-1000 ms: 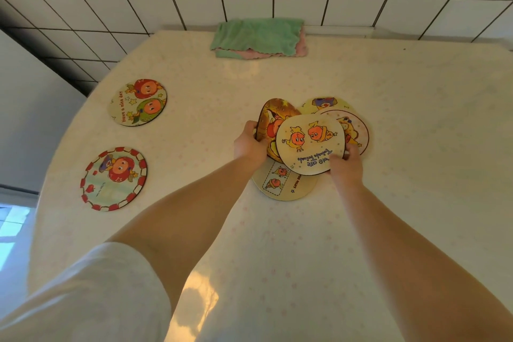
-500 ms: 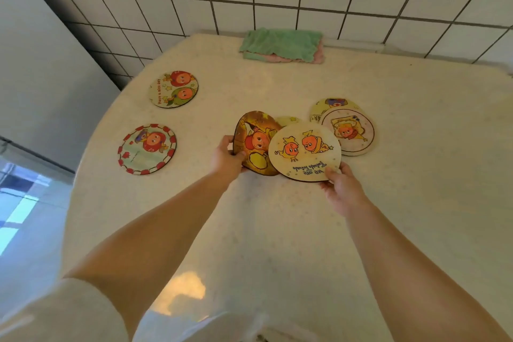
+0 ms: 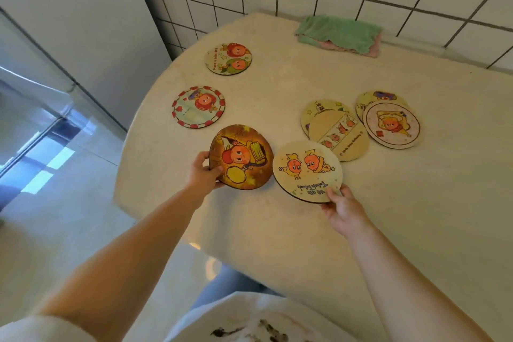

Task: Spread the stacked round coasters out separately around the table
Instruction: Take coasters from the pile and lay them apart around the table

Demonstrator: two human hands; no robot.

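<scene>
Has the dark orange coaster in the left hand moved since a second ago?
Yes. The dark orange coaster has gone left, away from the overlapping coasters and nearer the red-rimmed coaster.

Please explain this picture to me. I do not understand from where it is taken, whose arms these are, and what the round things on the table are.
A camera on a person's head looks down at their own bare hands. The left hand holds a dark orange coaster; the right hand holds a pale coaster. On the table two coasters lie alone at the left. At the right, two pairs still overlap. A green cloth lies by the wall.
</scene>
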